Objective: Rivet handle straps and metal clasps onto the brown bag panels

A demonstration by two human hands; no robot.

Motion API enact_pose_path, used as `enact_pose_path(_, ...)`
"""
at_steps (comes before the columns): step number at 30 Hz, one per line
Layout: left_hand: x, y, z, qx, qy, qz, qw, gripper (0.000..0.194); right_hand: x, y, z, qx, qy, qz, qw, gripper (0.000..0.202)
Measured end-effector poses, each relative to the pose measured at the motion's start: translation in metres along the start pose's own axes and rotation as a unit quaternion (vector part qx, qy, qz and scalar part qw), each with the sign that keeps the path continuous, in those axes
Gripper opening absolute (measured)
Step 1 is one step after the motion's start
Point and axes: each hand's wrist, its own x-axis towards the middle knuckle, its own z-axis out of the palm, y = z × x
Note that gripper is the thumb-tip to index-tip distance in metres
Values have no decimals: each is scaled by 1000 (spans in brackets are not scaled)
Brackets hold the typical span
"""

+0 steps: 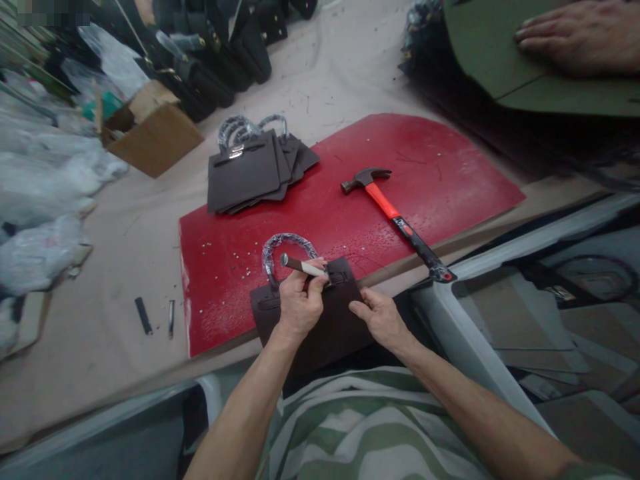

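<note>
A dark brown leather bag panel (345, 313) lies over the near edge of a red board (340, 220), its looped handle (287, 241) wrapped in clear film. My left hand (300, 300) rests on this panel, fingers closed around a short metal punch (303, 267) that slants near the handle's right end. With thumb and fingers, my right hand (383, 320) pinches the panel's right edge. Behind, a claw hammer (395, 213) with a red and black grip lies on the board. Several similar panels (245, 177) with wrapped handles are stacked at the board's far left.
Left of the board lie a thin metal rod (171, 319) and a dark strip (143, 315). Beyond stand a cardboard box (155, 130), plastic wrapping (40, 193) and black bags (200, 60). Another person's hand (585, 37) rests on a green panel (490, 60). White bins (480, 347) flank me.
</note>
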Motion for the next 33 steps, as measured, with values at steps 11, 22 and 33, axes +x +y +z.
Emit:
enact_pose_path(11, -6, 0, 8, 71, 13, 92, 993, 10, -25, -52, -58, -307, 176, -199, 914, 22)
enact_pose_path(22, -8, 0, 16, 84, 14, 128, 988, 10, 45, -91, -119, -371, 125, -14, 920, 18)
enact_pose_path(33, -6, 4, 18, 67, 12, 113, 991, 8, 22, -157, -100, -155, 20, -1, 988, 27)
